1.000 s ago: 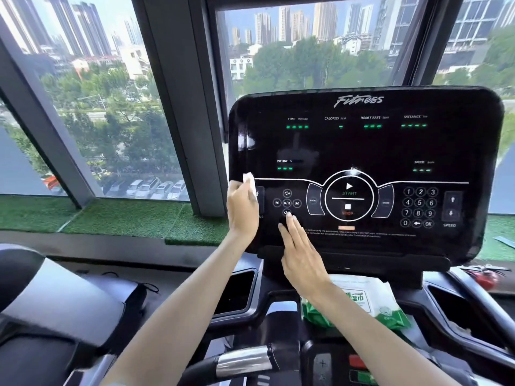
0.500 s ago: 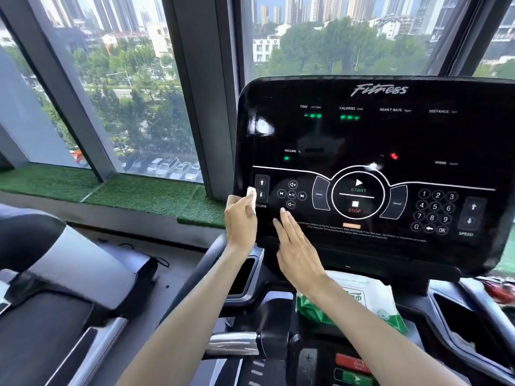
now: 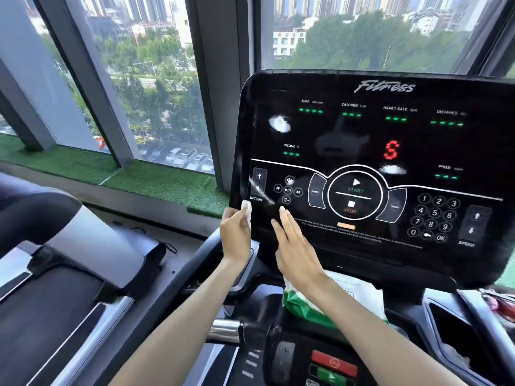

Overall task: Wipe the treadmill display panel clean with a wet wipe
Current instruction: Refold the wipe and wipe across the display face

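Wet wipe [image 3: 246, 211] lower, at display panel [image 3: 362, 135] corner

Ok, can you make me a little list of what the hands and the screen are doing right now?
panel: black glossy treadmill display panel, lit up
left hand: pinches a white wet wipe at the panel's lower left edge
right hand: rests flat on the panel, fingers straight
screen: red glowing figure in the middle
below panel: green-and-white wipes pack
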### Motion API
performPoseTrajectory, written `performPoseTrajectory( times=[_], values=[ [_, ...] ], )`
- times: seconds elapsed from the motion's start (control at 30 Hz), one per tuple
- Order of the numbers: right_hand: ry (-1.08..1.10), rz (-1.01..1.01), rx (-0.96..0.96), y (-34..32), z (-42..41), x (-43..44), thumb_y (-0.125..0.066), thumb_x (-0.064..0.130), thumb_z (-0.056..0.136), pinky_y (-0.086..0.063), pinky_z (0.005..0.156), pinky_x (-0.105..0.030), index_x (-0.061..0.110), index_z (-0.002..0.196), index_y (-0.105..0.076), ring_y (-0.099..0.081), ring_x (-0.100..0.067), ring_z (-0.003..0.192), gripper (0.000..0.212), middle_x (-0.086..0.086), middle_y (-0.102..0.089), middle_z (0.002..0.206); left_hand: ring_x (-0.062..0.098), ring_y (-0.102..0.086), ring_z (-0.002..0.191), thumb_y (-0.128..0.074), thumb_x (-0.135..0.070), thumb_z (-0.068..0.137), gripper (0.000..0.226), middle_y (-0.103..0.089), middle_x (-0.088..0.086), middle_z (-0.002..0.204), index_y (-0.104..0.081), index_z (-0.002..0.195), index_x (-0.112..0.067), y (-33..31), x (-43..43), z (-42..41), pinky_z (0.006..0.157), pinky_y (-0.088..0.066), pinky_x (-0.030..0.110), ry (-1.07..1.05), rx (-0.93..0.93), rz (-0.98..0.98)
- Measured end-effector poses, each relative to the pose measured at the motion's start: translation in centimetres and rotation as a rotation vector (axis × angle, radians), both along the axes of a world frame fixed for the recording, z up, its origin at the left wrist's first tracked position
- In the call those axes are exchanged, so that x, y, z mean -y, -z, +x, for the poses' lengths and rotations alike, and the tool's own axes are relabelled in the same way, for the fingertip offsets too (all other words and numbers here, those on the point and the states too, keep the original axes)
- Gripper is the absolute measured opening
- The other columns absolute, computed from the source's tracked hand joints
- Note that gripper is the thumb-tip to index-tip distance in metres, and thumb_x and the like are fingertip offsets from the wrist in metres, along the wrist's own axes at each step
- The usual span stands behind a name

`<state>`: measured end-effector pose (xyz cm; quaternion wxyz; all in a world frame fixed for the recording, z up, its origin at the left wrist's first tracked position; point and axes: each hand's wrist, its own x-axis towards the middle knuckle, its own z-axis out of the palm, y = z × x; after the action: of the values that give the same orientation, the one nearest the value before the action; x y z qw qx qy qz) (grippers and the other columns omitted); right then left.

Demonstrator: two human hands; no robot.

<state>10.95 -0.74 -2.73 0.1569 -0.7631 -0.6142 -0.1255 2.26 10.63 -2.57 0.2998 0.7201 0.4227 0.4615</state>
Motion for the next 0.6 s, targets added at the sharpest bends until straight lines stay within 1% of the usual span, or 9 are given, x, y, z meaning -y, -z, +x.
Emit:
performPoseTrajectory(
  times=[0.07,0.13,0.33,0.4,0.43,0.47,0.53,0.57,0.6],
  values=[
    [0.022,-0.014,0.041,-0.1,0.6,0.0,-0.059,0.001,0.07,-0.036,0.107,-0.04,-0.005,0.135,-0.04,-0.023,-0.034,0.14,0.068,-0.027,-0.025,0.149,0.016,-0.046,0.072,-0.052,0.003,0.091,0.018,-0.052,0.011,0.081,-0.069,0.097,0.001,-1.4,-0.9,1.1,0.068,-0.039,0.009,0.001,0.057,0.038],
    [0.039,0.005,0.063,-0.5,1.1,0.0,-0.055,-0.001,0.07,-0.032,0.11,-0.044,-0.006,0.135,-0.04,-0.022,-0.036,0.14,0.067,-0.029,-0.023,0.149,0.015,-0.047,0.07,-0.053,0.006,0.09,0.019,-0.052,0.009,0.079,-0.07,0.096,0.0,-2.9,-2.3,2.1,0.07,-0.039,0.006,-0.008,0.044,0.088],
    [0.088,0.138,0.033,-2.7,2.2,-0.2,-0.053,-0.002,0.073,-0.027,0.112,-0.042,-0.003,0.137,-0.04,-0.018,-0.033,0.141,0.065,-0.025,-0.021,0.151,0.015,-0.049,0.074,-0.049,0.008,0.09,0.023,-0.049,0.005,0.083,-0.069,0.097,0.0,-8.0,-4.2,4.8,0.073,-0.045,0.014,-0.047,0.089,0.136],
    [0.103,0.155,0.013,-3.5,2.8,-0.1,-0.053,-0.001,0.075,-0.025,0.113,-0.042,-0.002,0.138,-0.038,-0.019,-0.033,0.141,0.065,-0.024,-0.019,0.152,0.016,-0.048,0.074,-0.047,0.01,0.089,0.025,-0.048,0.005,0.084,-0.07,0.092,-0.001,-9.8,-4.4,5.9,0.074,-0.046,0.018,-0.089,0.143,0.138],
    [0.112,0.156,0.019,-3.9,3.2,-0.1,-0.053,0.0,0.076,-0.025,0.114,-0.042,-0.002,0.139,-0.036,-0.018,-0.033,0.142,0.065,-0.024,-0.017,0.152,0.015,-0.046,0.073,-0.046,0.011,0.089,0.026,-0.046,0.005,0.083,-0.069,0.086,-0.001,-10.7,-4.5,6.5,0.073,-0.044,0.017,-0.102,0.167,0.132],
    [0.121,0.159,0.023,-4.4,3.5,0.2,-0.052,0.001,0.077,-0.024,0.114,-0.042,-0.001,0.139,-0.035,-0.017,-0.033,0.142,0.064,-0.024,-0.016,0.152,0.014,-0.044,0.071,-0.045,0.009,0.09,0.025,-0.044,0.004,0.082,-0.067,0.08,0.001,-11.7,-4.6,7.1,0.069,-0.041,0.012,-0.116,0.181,0.12],
    [0.139,0.17,0.042,-5.3,4.2,0.7,-0.051,0.002,0.078,-0.023,0.115,-0.042,-0.001,0.14,-0.034,-0.015,-0.032,0.143,0.064,-0.024,-0.015,0.153,0.012,-0.039,0.065,-0.044,-0.001,0.094,0.027,-0.042,0.003,0.082,-0.062,0.073,0.001,-13.4,-4.8,8.3,0.058,-0.037,0.007,-0.142,0.202,0.094],
    [0.148,0.181,0.047,-5.6,4.6,1.0,-0.05,0.001,0.078,-0.023,0.115,-0.042,-0.001,0.14,-0.035,-0.015,-0.032,0.143,0.064,-0.024,-0.016,0.152,0.012,-0.039,0.063,-0.044,-0.006,0.096,0.029,-0.042,0.003,0.082,-0.059,0.072,0.0,-14.2,-4.8,8.9,0.056,-0.036,0.008,-0.164,0.215,0.079],
    [0.162,0.191,0.05,-6.0,5.0,1.4,-0.05,0.0,0.078,-0.023,0.115,-0.042,-0.001,0.14,-0.035,-0.015,-0.031,0.143,0.064,-0.023,-0.017,0.152,0.013,-0.041,0.064,-0.043,-0.007,0.096,0.029,-0.042,0.003,0.084,-0.059,0.075,0.003,-14.8,-4.7,9.5,0.058,-0.038,0.012,-0.195,0.228,0.066]
  ],
)
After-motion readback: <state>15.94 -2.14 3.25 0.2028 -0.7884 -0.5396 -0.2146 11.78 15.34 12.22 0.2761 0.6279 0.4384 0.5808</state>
